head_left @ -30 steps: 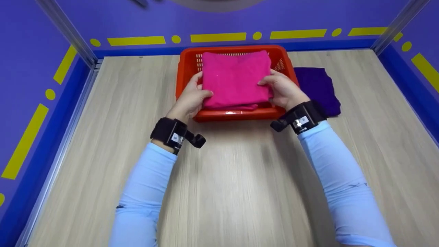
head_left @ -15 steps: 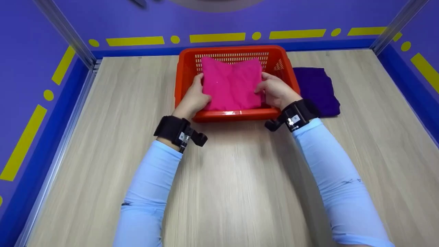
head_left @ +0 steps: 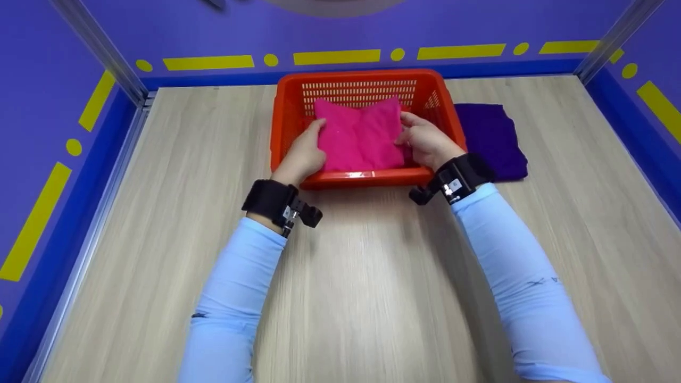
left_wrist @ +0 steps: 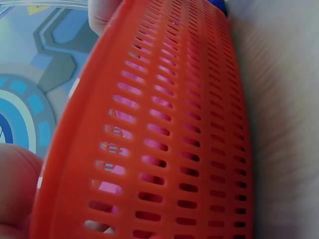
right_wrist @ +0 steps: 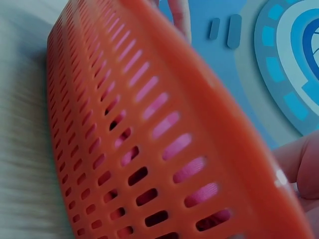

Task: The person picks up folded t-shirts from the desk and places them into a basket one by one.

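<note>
A pink folded cloth (head_left: 359, 135) lies inside the red plastic basket (head_left: 367, 180), its far corners sticking up. At the cloth's left edge is my left hand (head_left: 303, 154), which holds that side with thumb and fingers. My right hand (head_left: 428, 141) pinches the right edge, thumb towards me. Both hands reach over the basket's near rim. In the left wrist view, pink shows through the slots of the basket wall (left_wrist: 164, 119). The right wrist view shows the basket wall (right_wrist: 149, 119) likewise, with fingertips (right_wrist: 303, 167) beyond the rim. The cloth's underside is hidden.
A dark purple folded cloth (head_left: 492, 141) lies on the wooden table (head_left: 362, 276), against the basket's right side. Blue-purple panels with yellow marks (head_left: 336, 57) stand behind the basket and along both sides.
The pink cloth has moved down and towards me into the basket, and its middle has sagged. Both hands have gone down with it and come slightly closer together.
</note>
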`<action>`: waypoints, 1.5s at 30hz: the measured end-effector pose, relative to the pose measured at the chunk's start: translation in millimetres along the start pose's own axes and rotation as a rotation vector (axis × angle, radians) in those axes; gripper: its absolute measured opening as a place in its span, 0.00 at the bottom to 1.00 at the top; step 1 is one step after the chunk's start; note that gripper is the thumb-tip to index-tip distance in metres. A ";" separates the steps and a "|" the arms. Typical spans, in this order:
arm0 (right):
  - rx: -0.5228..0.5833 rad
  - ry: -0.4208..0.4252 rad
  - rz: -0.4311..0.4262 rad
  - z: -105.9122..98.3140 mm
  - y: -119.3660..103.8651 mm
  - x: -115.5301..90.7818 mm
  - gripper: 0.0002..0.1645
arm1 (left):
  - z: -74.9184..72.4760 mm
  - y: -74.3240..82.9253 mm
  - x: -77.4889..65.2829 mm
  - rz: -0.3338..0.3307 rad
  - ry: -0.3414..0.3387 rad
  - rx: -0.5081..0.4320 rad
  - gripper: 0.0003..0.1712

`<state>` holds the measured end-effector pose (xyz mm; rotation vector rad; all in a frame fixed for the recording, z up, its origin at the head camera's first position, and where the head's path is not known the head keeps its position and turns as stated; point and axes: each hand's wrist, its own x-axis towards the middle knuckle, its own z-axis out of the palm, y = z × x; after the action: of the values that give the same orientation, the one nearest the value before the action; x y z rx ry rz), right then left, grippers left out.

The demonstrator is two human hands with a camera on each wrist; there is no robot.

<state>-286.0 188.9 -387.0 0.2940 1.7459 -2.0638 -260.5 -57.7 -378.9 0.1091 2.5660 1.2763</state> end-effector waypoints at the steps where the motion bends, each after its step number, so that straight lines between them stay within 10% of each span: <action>1: -0.005 0.004 0.000 -0.1 -0.1 0.1 0.48 | 0.8 -0.7 0.3 0.012 0.005 0.028 0.46; 7: -0.024 0.003 -0.030 -1.5 0.3 0.9 0.59 | 3.2 -1.9 0.5 0.031 0.012 0.134 0.40; 15: -0.208 0.024 -0.062 0.5 4.4 0.0 0.46 | 5.5 0.1 0.5 0.026 0.014 0.222 0.34; 33: -0.350 0.133 0.036 0.6 0.6 -2.0 0.42 | 5.8 -1.3 -2.1 0.012 0.019 0.219 0.25; 45: -0.322 0.155 -0.022 -3.0 -3.7 -10.6 0.39 | 4.4 -7.5 -14.1 0.249 0.295 0.230 0.18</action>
<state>-278.5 194.2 -379.8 0.3437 2.1465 -1.7759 -245.3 -61.6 -384.4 0.3162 3.0281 1.1433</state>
